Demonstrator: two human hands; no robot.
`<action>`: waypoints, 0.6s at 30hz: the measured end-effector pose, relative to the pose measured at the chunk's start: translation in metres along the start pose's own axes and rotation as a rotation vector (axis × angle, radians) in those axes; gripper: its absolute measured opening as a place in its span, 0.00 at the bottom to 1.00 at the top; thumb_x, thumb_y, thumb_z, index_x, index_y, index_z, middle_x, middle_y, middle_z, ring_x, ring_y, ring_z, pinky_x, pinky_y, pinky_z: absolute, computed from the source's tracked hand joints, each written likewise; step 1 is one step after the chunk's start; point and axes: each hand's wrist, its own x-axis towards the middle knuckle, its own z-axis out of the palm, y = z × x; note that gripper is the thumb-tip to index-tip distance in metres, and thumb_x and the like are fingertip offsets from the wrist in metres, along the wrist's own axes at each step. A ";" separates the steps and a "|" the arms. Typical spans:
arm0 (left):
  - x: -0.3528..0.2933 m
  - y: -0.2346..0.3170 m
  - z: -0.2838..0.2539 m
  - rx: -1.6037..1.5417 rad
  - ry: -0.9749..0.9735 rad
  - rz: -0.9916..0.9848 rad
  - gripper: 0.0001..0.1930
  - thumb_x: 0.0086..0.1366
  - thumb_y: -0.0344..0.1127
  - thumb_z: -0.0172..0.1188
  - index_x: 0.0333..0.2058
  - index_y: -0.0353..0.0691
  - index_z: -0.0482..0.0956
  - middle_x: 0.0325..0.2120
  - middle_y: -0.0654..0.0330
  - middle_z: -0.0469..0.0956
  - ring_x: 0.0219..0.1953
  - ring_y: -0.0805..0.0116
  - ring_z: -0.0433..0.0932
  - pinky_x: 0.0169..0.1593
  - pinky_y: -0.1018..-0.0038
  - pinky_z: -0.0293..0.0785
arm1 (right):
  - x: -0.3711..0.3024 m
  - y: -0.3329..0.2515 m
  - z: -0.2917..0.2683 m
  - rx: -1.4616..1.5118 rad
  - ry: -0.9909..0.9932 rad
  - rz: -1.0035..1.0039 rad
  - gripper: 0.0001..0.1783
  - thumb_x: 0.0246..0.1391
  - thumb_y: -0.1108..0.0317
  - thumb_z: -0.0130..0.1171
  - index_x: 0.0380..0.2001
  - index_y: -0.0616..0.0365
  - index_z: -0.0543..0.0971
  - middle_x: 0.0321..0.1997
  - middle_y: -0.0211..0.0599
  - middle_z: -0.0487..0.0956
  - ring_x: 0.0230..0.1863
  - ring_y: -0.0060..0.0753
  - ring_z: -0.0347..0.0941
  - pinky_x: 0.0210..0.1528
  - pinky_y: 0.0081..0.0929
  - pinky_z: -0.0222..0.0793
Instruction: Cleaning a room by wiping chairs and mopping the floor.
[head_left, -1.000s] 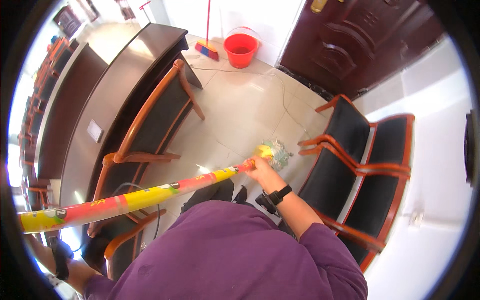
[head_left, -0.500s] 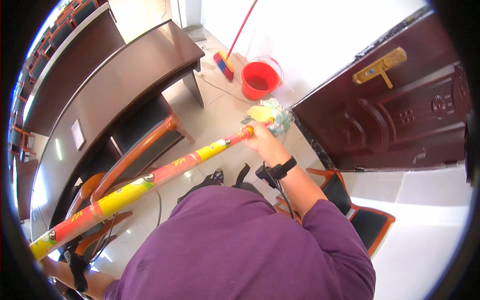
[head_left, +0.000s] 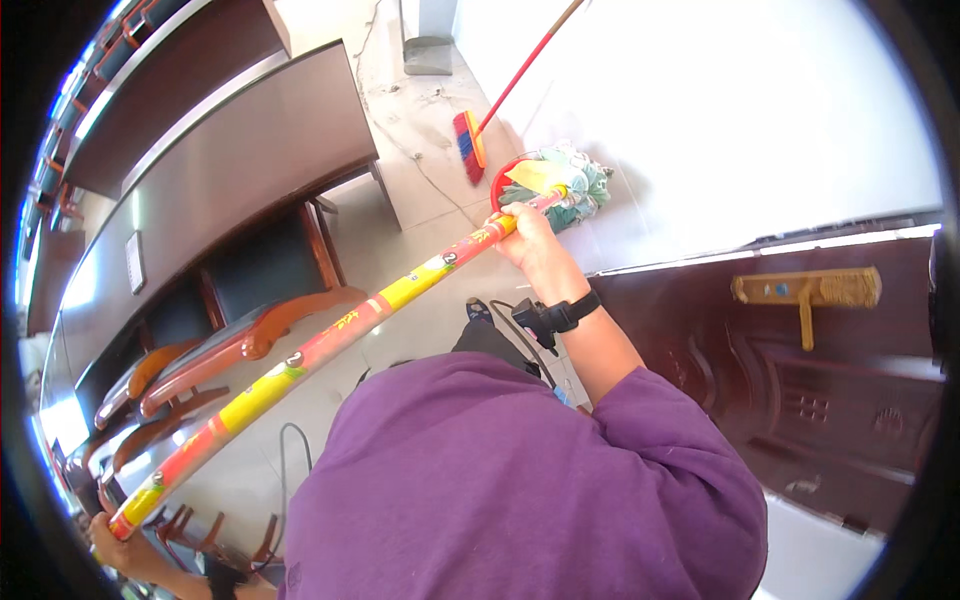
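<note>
My two hands hold a mop (head_left: 345, 325) with a long red-and-yellow patterned handle slanting from lower left to upper right. Around the handle's far end, close below the mop head, my right hand (head_left: 530, 243) is closed. My left hand (head_left: 118, 548) grips the opposite end at the lower left. The mop head (head_left: 580, 185), pale green and white strands with a yellow part, is over the red bucket (head_left: 502, 184) and hides most of it. Whether the strands touch the bucket I cannot tell.
A broom (head_left: 470, 145) with a red handle leans against the white wall (head_left: 700, 120) beyond the bucket. To the right is a dark door (head_left: 770, 390) with a gold handle. A curved desk (head_left: 250, 130) and wooden chairs (head_left: 230, 345) stand left. A cable (head_left: 430, 170) crosses the floor.
The mop head has moved from the near side of the bucket to over it. My view has turned and shifted forward, and my left hand now shows more fully.
</note>
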 end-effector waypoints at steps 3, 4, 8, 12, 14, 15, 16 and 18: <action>0.006 0.073 -0.034 0.120 -0.059 -0.021 0.09 0.50 0.31 0.62 0.20 0.37 0.69 0.17 0.57 0.69 0.21 0.62 0.70 0.27 0.72 0.66 | 0.048 -0.025 -0.013 -0.016 0.078 0.052 0.09 0.42 0.80 0.44 0.29 0.63 0.60 0.23 0.40 0.65 0.22 0.35 0.64 0.29 0.34 0.66; 0.012 0.096 -0.045 0.141 -0.069 -0.017 0.09 0.50 0.31 0.62 0.20 0.37 0.69 0.17 0.57 0.69 0.21 0.62 0.70 0.27 0.72 0.66 | 0.070 -0.033 -0.022 -0.018 0.075 0.076 0.09 0.42 0.80 0.44 0.29 0.63 0.60 0.23 0.40 0.65 0.22 0.35 0.64 0.29 0.34 0.66; 0.040 0.198 -0.068 0.174 -0.123 0.013 0.09 0.50 0.32 0.62 0.19 0.39 0.70 0.17 0.60 0.69 0.22 0.63 0.70 0.28 0.70 0.66 | 0.163 -0.053 -0.072 -0.003 0.066 0.166 0.14 0.43 0.79 0.45 0.36 0.62 0.58 0.27 0.42 0.65 0.25 0.36 0.65 0.30 0.36 0.67; 0.080 0.308 -0.072 0.144 -0.106 0.105 0.09 0.49 0.33 0.63 0.18 0.41 0.70 0.17 0.63 0.69 0.24 0.65 0.70 0.32 0.70 0.65 | 0.239 -0.063 -0.131 -0.083 0.154 0.113 0.21 0.45 0.76 0.47 0.44 0.60 0.56 0.31 0.45 0.64 0.29 0.39 0.66 0.32 0.39 0.68; 0.093 0.340 -0.072 0.153 -0.118 0.113 0.09 0.49 0.33 0.63 0.18 0.42 0.70 0.17 0.63 0.69 0.24 0.66 0.70 0.33 0.71 0.65 | 0.249 -0.056 -0.141 -0.177 0.173 0.173 0.23 0.46 0.75 0.47 0.46 0.59 0.55 0.33 0.45 0.64 0.31 0.41 0.66 0.32 0.40 0.68; 0.099 0.353 -0.072 0.140 -0.113 0.127 0.09 0.48 0.33 0.63 0.18 0.43 0.70 0.17 0.64 0.69 0.24 0.66 0.70 0.34 0.72 0.65 | 0.252 -0.052 -0.144 -0.258 0.195 0.208 0.25 0.46 0.74 0.47 0.49 0.57 0.54 0.34 0.46 0.63 0.32 0.42 0.66 0.32 0.42 0.68; 0.108 0.367 -0.071 0.155 -0.124 0.126 0.09 0.48 0.33 0.63 0.18 0.43 0.70 0.17 0.64 0.69 0.24 0.66 0.70 0.34 0.72 0.65 | 0.253 -0.050 -0.145 -0.267 0.212 0.220 0.22 0.47 0.74 0.47 0.46 0.58 0.54 0.33 0.44 0.64 0.30 0.41 0.67 0.31 0.42 0.68; 0.121 0.393 -0.066 0.123 -0.078 0.144 0.10 0.48 0.33 0.63 0.17 0.43 0.69 0.16 0.64 0.68 0.23 0.67 0.70 0.35 0.72 0.64 | 0.256 -0.052 -0.151 -0.192 0.233 0.242 0.20 0.47 0.74 0.47 0.44 0.58 0.55 0.32 0.43 0.65 0.28 0.41 0.67 0.30 0.41 0.68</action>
